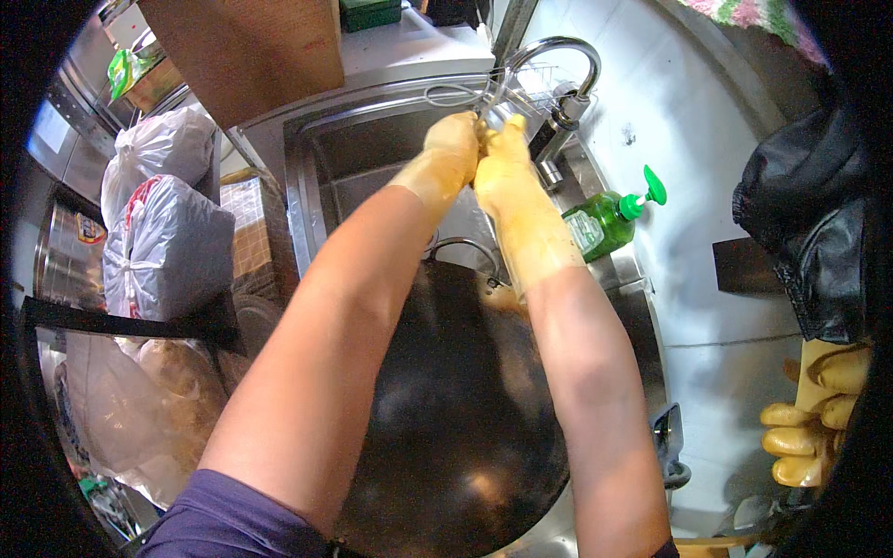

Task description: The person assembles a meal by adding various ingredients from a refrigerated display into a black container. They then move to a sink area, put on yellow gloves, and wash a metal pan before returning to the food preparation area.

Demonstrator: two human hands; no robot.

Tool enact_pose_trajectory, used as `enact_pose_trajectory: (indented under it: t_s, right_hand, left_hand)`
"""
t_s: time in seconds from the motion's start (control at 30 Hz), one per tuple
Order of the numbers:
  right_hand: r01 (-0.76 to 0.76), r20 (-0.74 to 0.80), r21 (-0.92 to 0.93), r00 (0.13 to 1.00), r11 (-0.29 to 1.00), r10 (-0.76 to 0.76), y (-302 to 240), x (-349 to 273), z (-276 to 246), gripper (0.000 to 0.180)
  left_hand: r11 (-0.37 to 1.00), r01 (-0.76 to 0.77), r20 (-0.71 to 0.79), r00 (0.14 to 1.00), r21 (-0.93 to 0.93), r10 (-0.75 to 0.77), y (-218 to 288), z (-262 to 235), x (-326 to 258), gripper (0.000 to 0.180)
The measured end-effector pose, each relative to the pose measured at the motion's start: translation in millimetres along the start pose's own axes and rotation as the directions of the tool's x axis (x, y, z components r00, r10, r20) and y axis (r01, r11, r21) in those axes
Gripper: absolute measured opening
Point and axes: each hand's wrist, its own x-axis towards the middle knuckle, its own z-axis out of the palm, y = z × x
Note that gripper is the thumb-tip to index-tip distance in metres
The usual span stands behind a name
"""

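Observation:
Both my hands wear yellow rubber gloves and are close together under the tap (pixel 563 102) at the far end of the metal sink (pixel 349 139). Fingers of my left hand (pixel 453 139) and my right hand (pixel 504 153) are closed around a small shiny metal thing (pixel 497 115); its kind is mostly hidden by the gloves. A thin wire loop (pixel 451 94) shows just left of it; whether the two are joined I cannot tell. Below my forearms a large dark wok (pixel 456 400) with a loop handle (pixel 468 244) lies across the near part of the sink.
A green pump bottle (pixel 603 226) stands right of the sink by the white wall. Tied plastic bags (pixel 172 251) fill the left side, near a brown board (pixel 256 56). More yellow gloves (pixel 809 428) and a black garment (pixel 805 214) hang at right.

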Motion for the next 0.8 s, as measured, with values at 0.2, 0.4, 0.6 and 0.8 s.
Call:
enact_pose_trajectory:
  t_s: [0.2, 0.4, 0.6, 0.8]
  right_hand:
    - [0.011, -0.218, -0.323, 0.972, 0.946, -0.086, 4, -3, 17, 0.034]
    - [0.219, 0.096, -0.933, 0.917, 0.285, -0.388, 5, 41, -18, 0.046]
    - [0.425, 0.257, -0.870, 0.824, 0.250, -0.506, 6, 39, -5, 0.024]
    - [0.225, 0.116, -0.088, 0.970, 0.971, -0.214, 5, 11, 25, 0.029]
  left_hand:
    - [0.564, -0.136, 0.150, 0.988, 0.815, 0.023, -12, -1, -15, 0.039]
    - [0.584, -0.046, -0.012, 0.995, 0.810, 0.096, -1, 18, -42, 0.038]
    - [0.938, 0.313, 0.196, 0.921, 0.145, -0.338, 26, 11, 4, 0.037]
    - [0.828, 0.379, 0.173, 0.926, -0.415, -0.337, 21, 2, 0, 0.036]
